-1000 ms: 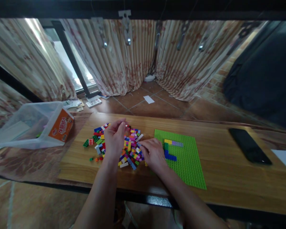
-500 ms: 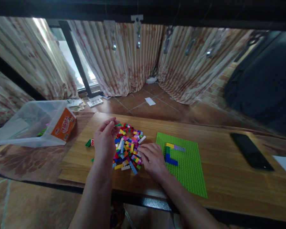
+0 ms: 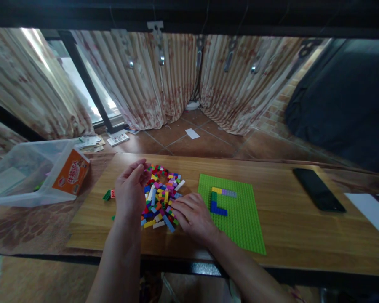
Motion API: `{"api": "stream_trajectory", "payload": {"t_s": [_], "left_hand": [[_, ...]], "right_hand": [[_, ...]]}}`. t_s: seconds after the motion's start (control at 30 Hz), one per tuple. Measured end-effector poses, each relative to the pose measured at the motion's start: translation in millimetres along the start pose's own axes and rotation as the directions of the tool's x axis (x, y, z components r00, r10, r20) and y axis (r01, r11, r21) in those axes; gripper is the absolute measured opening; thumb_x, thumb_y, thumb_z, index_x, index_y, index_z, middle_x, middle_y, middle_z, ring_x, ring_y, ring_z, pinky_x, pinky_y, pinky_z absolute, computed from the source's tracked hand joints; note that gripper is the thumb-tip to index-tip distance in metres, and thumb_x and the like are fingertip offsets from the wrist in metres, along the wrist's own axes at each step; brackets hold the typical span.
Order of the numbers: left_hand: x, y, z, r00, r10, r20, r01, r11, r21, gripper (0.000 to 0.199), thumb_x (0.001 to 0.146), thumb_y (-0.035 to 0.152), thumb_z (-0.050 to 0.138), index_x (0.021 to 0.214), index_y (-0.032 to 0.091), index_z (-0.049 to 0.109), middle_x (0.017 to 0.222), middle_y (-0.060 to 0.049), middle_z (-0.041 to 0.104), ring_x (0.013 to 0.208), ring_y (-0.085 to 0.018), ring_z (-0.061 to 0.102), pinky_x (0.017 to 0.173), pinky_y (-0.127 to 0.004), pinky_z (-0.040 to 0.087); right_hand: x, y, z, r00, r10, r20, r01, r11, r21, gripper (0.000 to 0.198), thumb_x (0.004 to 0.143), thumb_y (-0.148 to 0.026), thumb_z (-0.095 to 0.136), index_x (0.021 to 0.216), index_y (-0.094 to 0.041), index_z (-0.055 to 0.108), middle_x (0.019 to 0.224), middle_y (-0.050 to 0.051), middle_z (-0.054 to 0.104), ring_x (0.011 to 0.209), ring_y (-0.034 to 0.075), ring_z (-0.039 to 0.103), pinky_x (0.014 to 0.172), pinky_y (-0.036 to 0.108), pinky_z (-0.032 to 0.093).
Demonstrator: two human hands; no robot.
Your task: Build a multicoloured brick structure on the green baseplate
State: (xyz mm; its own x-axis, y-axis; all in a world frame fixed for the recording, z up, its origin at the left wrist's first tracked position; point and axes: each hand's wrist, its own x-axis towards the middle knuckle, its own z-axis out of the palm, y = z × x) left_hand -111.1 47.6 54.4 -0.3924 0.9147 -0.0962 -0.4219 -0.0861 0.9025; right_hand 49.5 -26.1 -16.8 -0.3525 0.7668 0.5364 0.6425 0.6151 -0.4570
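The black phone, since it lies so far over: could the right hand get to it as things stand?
Probably yes. The right hand rests at the brick pile; only the flat green baseplate and bare table separate it from the black phone.

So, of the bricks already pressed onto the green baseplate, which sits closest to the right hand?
The dark blue L-shaped brick on the green baseplate; the yellow and lilac ones lie farther from the right hand.

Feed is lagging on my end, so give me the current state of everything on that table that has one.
left hand: raised over the pile, fingers curled; any held brick is not visible
right hand: flat, fingertips in the brick pile
brick pile: loose, scattered
green baseplate: flat, a few bricks attached
phone: screen dark
plastic bin: tipped sideways
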Motion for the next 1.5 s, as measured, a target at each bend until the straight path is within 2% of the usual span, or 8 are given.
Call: {"api": "stream_trajectory", "payload": {"t_s": [0.17, 0.63, 1.1, 1.5], "left_hand": [[-1.0, 0.5, 0.6, 1.000, -0.004, 0.011, 0.004, 1.000, 0.001, 0.020, 0.060, 0.018, 0.073, 0.078, 0.012, 0.070, 0.071, -0.002, 0.069, 0.059, -0.006, 0.060, 0.058, -0.015, 0.048], [-0.1, 0.4, -0.3, 1.000, -0.012, 0.028, 0.012, 1.000, 0.006, 0.016, 0.062, 0.016, 0.071, 0.077, 0.011, 0.071, 0.071, -0.003, 0.069, 0.058, -0.006, 0.061, 0.057, -0.014, 0.050], [2.2, 2.2, -3.0, 1.000, -0.014, 0.012, 0.013, 1.000, 0.023, 0.018, 0.061, 0.016, 0.071, 0.078, 0.012, 0.071, 0.070, -0.002, 0.069, 0.057, -0.007, 0.060, 0.055, -0.015, 0.049], [2.7, 5.5, -7.4, 1.000, -0.026, 0.008, 0.026, 0.999, 0.022, 0.021, 0.059, 0.019, 0.073, 0.078, 0.012, 0.071, 0.071, -0.002, 0.068, 0.059, -0.007, 0.059, 0.057, -0.016, 0.047]], "right_hand": [[-0.7, 1.5, 1.5, 0.998, -0.058, -0.005, 0.058, 0.998, 0.008, 0.016, 0.093, -0.028, 0.054, 0.094, -0.020, 0.067, 0.093, 0.004, 0.072, 0.084, 0.017, 0.058, 0.083, 0.034, 0.041], [-4.9, -0.7, -4.2, 0.994, -0.110, 0.011, 0.109, 0.994, 0.010, 0.018, 0.092, -0.030, 0.055, 0.100, -0.018, 0.066, 0.093, 0.006, 0.072, 0.088, 0.018, 0.060, 0.081, 0.034, 0.044], [-7.9, 0.8, -8.0, 0.993, -0.120, -0.002, 0.120, 0.993, 0.016, 0.018, 0.091, -0.033, 0.056, 0.088, -0.019, 0.067, 0.080, 0.003, 0.071, 0.074, 0.016, 0.058, 0.071, 0.032, 0.043], [-7.3, 0.0, -12.2, 0.995, -0.096, 0.027, 0.094, 0.995, 0.042, 0.019, 0.092, -0.032, 0.055, 0.082, -0.019, 0.066, 0.076, 0.004, 0.069, 0.075, 0.016, 0.057, 0.072, 0.032, 0.043]]}}
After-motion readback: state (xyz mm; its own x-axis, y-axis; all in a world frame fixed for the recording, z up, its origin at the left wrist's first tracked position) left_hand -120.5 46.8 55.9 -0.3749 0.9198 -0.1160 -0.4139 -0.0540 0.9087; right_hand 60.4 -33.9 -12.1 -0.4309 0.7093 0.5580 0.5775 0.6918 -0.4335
